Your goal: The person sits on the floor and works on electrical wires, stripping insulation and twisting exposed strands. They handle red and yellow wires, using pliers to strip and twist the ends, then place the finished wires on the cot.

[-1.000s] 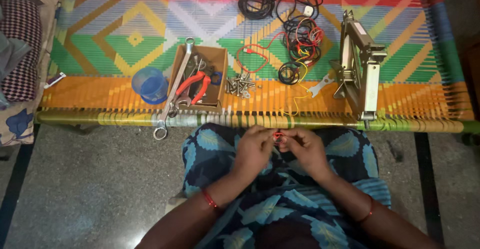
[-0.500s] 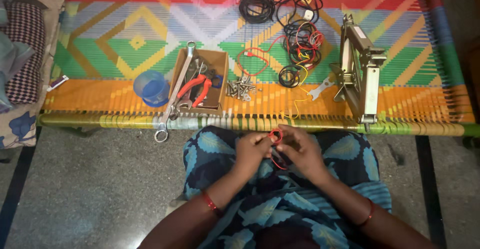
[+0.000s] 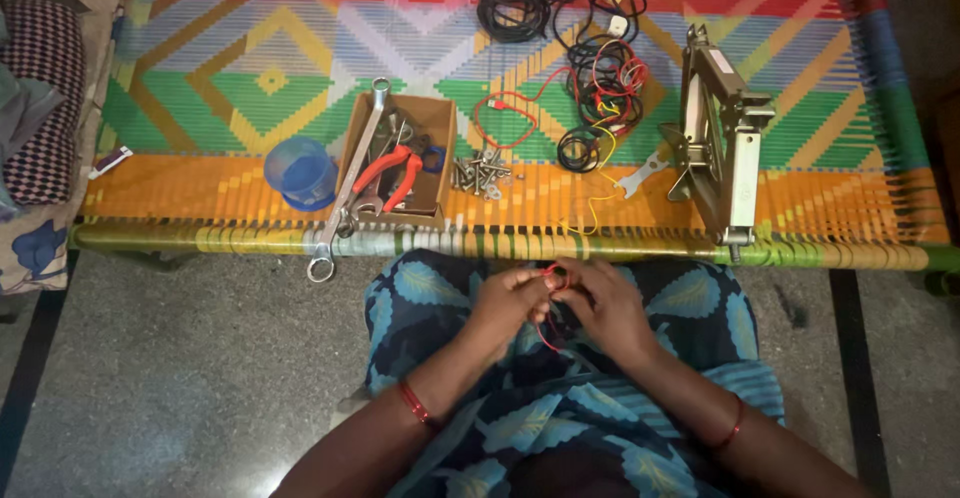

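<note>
My left hand [image 3: 507, 303] and my right hand [image 3: 603, 305] meet over my lap, both pinching a thin red wire [image 3: 552, 280]. The wire loops between my fingertips and hangs down toward the blue leaf-patterned cloth [image 3: 430, 303] on my knees. Each wrist carries a red bangle. In front of me stands a woven cot [image 3: 200, 108] with bright coloured bands.
On the cot sit a cardboard box [image 3: 432, 118] with red-handled pliers [image 3: 392, 172], a long spanner [image 3: 350, 183], a blue plastic cup [image 3: 300, 173], a pile of bolts [image 3: 480, 173], tangled wires [image 3: 590, 68] and a metal scissor jack [image 3: 720, 143]. A pillow [image 3: 40, 108] lies left.
My hands have shifted slightly while working the red wire, and its loop now hangs lower between them. The cot's objects have not moved.
</note>
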